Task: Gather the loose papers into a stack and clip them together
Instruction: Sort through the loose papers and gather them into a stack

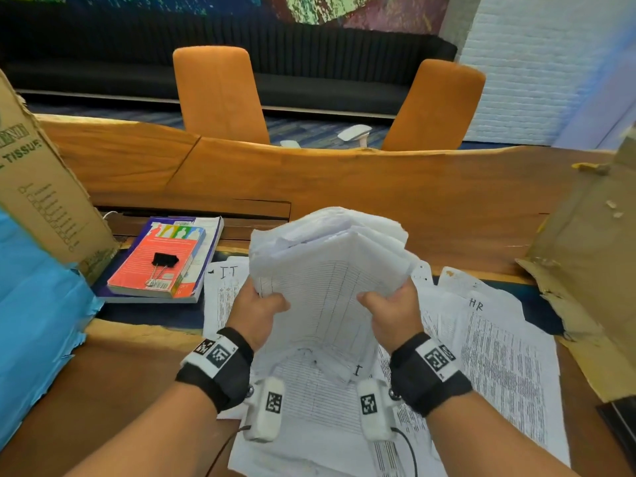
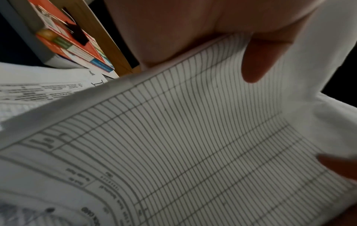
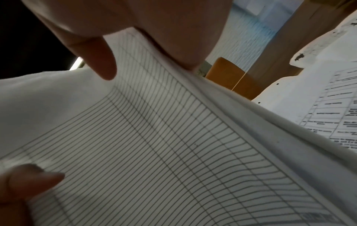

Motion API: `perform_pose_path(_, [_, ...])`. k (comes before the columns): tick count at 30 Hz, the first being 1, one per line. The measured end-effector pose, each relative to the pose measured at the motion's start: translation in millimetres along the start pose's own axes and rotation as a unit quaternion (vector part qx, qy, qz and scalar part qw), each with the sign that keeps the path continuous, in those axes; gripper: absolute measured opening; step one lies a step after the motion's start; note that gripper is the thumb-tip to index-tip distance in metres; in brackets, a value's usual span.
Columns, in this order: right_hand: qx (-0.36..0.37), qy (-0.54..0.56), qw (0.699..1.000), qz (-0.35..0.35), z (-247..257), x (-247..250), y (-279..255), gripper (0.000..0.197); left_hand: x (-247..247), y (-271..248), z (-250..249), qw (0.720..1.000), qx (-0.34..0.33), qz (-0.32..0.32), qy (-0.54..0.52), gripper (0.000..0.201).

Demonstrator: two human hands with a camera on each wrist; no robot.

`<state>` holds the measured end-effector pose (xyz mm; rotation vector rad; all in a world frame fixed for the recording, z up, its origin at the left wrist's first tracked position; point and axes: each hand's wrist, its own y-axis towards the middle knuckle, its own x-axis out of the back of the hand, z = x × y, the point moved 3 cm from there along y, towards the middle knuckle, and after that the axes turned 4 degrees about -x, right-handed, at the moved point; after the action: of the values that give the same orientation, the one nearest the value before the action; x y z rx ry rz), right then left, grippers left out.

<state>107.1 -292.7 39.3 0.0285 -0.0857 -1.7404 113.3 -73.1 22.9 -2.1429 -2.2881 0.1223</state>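
Note:
I hold a thick stack of white ruled forms (image 1: 327, 270) upright above the desk, its top sheets bowed and uneven. My left hand (image 1: 260, 304) grips its left edge, thumb on the front sheet. My right hand (image 1: 389, 304) grips the right edge the same way. In the left wrist view my thumb (image 2: 258, 61) presses the ruled sheet (image 2: 193, 137); in the right wrist view the thumb (image 3: 100, 61) does likewise on the sheet (image 3: 154, 145). More loose papers (image 1: 488, 356) lie flat under and beside my hands. A black binder clip (image 1: 164, 260) rests on a red book (image 1: 158, 259) at left.
A tall cardboard box (image 1: 44, 187) and blue sheeting (image 1: 34, 321) crowd the left. Torn cardboard (image 1: 585, 263) stands at right. Beyond the wooden desk (image 1: 344, 180) are two orange chairs (image 1: 220, 94).

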Motion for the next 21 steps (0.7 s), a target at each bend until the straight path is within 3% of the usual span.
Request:
perform_pose_path(3, [-0.017,-0.013,0.999,-0.049,4.4,-7.1,4.1,0.029,-3.4,-0.5,-2.2,1.000,0.000,-0.005,0.028,0.048])
perform_pose_path(5, [-0.040,0.009,0.996,-0.081,6.0,-3.6,9.1,0.017,4.1,3.1,-0.7,0.996,0.014,-0.046,0.075,0.045])
perform_pose_path(8, [-0.109,0.149,0.974,-0.131,-5.6,11.7,16.1,0.018,38.2,4.9,25.8,0.973,0.096,-0.153,0.144,0.073])
perform_pose_path(10, [-0.169,0.258,0.939,-0.153,-22.0,20.3,15.3,0.024,52.7,-5.5,51.4,0.962,0.183,-0.187,0.083,0.091])
perform_pose_path(14, [-0.281,0.295,0.900,-0.153,-75.9,21.3,-9.5,0.032,31.9,-35.5,82.2,0.931,0.321,-0.100,-0.141,0.025])
perform_pose_path(19, [-0.415,0.245,0.868,-0.118,-125.6,41.3,-46.8,0.034,57.8,-46.0,110.2,0.935,0.336,-0.114,-0.013,0.034])
perform_pose_path(21, [-0.441,0.219,0.865,-0.100,-130.9,60.5,-47.0,0.032,69.4,-49.3,104.4,0.942,0.321,-0.090,0.046,0.031])
